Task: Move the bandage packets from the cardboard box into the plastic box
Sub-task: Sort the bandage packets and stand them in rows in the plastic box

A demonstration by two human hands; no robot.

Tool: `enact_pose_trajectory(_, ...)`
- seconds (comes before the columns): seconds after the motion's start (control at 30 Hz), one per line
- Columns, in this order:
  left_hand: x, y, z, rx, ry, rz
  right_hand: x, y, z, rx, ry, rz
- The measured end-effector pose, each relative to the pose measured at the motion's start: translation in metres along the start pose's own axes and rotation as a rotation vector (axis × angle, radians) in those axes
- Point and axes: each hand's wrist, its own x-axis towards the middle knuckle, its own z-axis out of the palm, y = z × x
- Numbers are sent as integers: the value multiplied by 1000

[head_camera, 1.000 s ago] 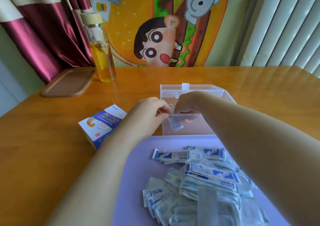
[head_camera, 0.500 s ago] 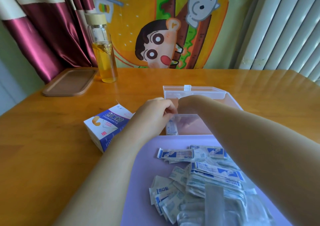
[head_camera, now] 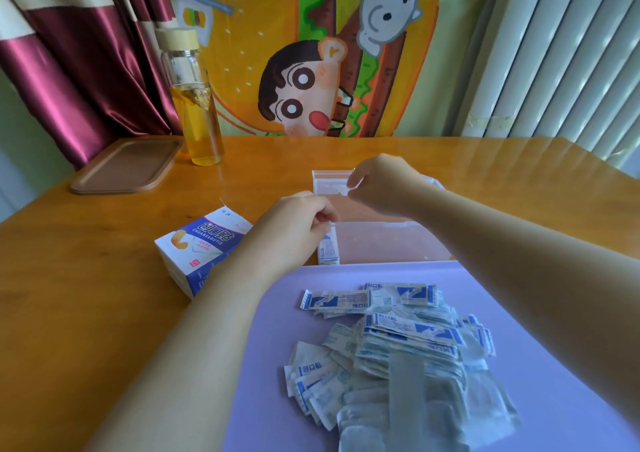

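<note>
Left hand (head_camera: 298, 224) pinches bandage packet (head_camera: 329, 250) in plastic box (head_camera: 398, 243); right hand (head_camera: 379, 185) curled, grip unclear

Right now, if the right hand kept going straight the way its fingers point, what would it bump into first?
Most likely the upright lid of the plastic box: the right hand points left, close beside it, though depth is unclear.

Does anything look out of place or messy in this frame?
Yes: the bandage packets lie in a loose, untidy heap on the purple mat, not in the cardboard box, which lies flat beside it. One packet stands upright in the plastic box.
</note>
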Motion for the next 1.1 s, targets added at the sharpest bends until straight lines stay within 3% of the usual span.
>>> enact_pose_trajectory(0.1,-1,1,-1,19,6,-2,-41,2,-15,104,252,-154)
enact_pose_trajectory(0.17,-2,2,-1,40,-1,2,-66,5,-20,132,271,-219)
enact_pose_trajectory(0.4,-8,5,-4,78,-30,11,-102,25,-5,-90,-307,-99)
enact_pose_trajectory(0.5,-9,5,-6,85,-25,13,-101,41,-1,-90,-389,8)
enact_pose_trajectory(0.67,-7,7,-3,117,-51,31,-100,61,4,125,-473,161)
enact_pose_trajectory(0.87,-13,29,-15,113,16,197,-102,72,6,291,-362,220)
enact_pose_trajectory(0.97,-19,44,-11,44,-236,176,-106,79,1,280,-304,231)
enact_pose_trajectory(1.1,-22,40,9,202,-536,46,-113,87,-6,317,-236,272)
